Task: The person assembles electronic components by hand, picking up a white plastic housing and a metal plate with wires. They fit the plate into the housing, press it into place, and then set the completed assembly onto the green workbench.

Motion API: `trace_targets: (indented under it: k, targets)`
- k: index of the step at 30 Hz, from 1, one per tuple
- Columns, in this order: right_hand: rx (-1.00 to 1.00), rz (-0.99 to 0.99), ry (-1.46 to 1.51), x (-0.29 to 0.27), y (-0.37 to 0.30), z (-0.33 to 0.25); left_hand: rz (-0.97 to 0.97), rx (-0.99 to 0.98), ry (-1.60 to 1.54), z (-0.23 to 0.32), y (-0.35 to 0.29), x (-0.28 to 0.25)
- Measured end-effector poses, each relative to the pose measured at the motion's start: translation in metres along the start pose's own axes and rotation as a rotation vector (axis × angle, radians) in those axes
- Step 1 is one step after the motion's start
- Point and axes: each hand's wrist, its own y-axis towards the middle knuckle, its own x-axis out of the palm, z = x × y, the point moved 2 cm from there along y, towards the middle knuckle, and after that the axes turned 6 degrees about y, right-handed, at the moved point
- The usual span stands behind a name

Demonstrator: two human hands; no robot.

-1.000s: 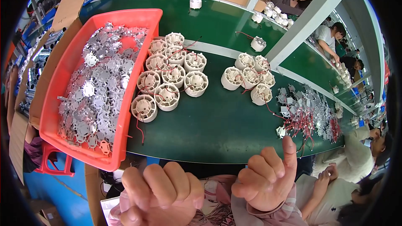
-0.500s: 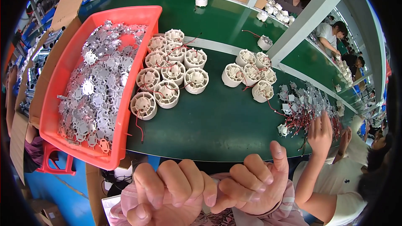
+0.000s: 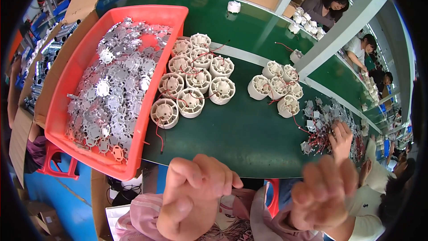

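Both of my hands are raised in front of the table's near edge. My left hand [image 3: 196, 194] has loosely bent fingers, with the thumb apart, and nothing shows in it. My right hand [image 3: 323, 192] is blurred; its fingers are curled but separate, and I see nothing held. Beyond them on the green table [image 3: 223, 143] stand two groups of white round plastic housings with red wires, a larger group [image 3: 190, 102] at left and a smaller group [image 3: 288, 106] at right. Neither hand touches them.
A red tray [image 3: 138, 151] of flat silver metal plates [image 3: 111, 89] stands at left, beside a cardboard box [image 3: 67, 62]. At right, a co-worker's hand [image 3: 341, 138] reaches into a pile of wired small parts [image 3: 321, 116]. A pale post [image 3: 343, 27] rises behind.
My hands have moved apart, the right one swinging to the right. The co-worker's hand has lowered into the parts pile. The whole view has shifted slightly.
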Motion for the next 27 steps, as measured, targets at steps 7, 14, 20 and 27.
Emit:
trace_targets:
  k: [7, 14, 20, 27]
  targets:
    - [-0.475, -0.396, 0.143, 0.01, 0.011, 0.003, 0.11, -0.022, 0.025, -0.006, -0.003, -0.033]
    - [-1.068, -0.798, 0.198, 0.031, 0.013, 0.011, 0.164, -0.019, 0.055, -0.008, -0.001, -0.038]
    - [-1.245, -0.979, 0.226, 0.038, 0.023, 0.035, 0.223, 0.019, 0.101, -0.008, 0.003, -0.047]
    - [-1.06, -1.004, 0.219, 0.035, 0.039, 0.04, 0.226, 0.093, 0.14, -0.009, 0.011, -0.055]
